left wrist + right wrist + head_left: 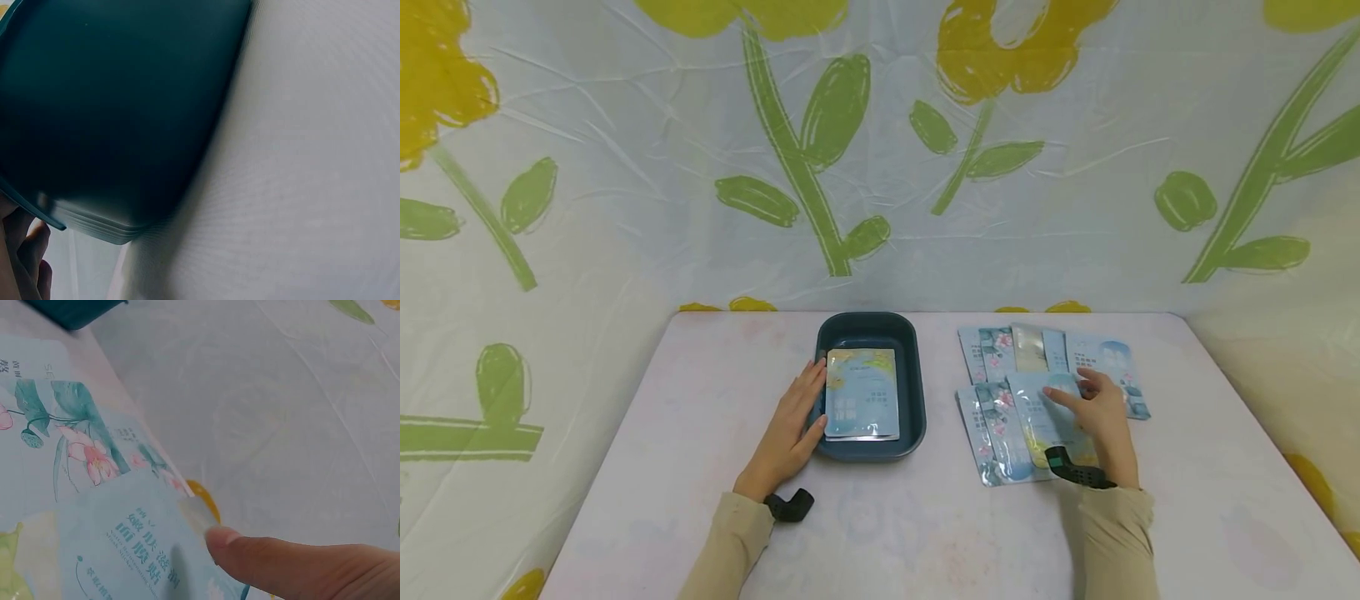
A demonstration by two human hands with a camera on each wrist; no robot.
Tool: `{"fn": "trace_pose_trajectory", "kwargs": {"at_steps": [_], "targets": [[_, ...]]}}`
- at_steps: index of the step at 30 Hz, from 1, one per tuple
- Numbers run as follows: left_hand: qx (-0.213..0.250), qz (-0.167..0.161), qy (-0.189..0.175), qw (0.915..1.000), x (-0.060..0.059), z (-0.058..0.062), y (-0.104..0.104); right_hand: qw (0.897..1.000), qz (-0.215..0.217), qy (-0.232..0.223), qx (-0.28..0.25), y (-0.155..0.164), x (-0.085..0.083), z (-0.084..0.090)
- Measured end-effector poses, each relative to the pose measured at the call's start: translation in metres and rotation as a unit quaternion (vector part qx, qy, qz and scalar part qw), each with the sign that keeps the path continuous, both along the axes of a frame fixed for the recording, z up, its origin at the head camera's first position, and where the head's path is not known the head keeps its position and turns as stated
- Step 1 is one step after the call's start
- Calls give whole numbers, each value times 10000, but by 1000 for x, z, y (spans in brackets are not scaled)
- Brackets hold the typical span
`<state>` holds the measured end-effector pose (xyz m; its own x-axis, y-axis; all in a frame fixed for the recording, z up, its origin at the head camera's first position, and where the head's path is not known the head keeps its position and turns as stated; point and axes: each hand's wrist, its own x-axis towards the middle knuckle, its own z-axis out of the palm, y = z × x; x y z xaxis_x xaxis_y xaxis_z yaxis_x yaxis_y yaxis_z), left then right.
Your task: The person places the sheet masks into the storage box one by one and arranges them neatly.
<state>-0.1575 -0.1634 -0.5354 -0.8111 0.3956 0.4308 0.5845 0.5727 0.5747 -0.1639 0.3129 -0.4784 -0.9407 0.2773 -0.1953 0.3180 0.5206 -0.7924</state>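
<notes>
Left hand (790,433) lies flat with straight fingers against the left wall of the dark tray (910,375), which has a packet (862,393) inside; its wrist cam only shows the tray's outside. Right hand (1097,412) rests straight fingers on a sachet (1037,417) in the right-hand spread; close up, a fingertip (225,540) touches its edge.

A pale table (925,533) stands before a flower-printed, seemingly plastic, backdrop sheet (880,150).
</notes>
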Motion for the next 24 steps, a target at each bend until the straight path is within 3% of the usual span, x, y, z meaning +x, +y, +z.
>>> {"fn": "trace_pose_trajectory", "kwargs": {"at_steps": [6,14,24], "targets": [[-17,23,38,10000,0,-2,0,9984,276,99,479,2,0,-10],[9,7,36,10000,0,0,1,9965,47,139,820,1,0,-14],[100,-112,228,9996,-1,1,1,9971,-636,103,408,1,2,-20]]}}
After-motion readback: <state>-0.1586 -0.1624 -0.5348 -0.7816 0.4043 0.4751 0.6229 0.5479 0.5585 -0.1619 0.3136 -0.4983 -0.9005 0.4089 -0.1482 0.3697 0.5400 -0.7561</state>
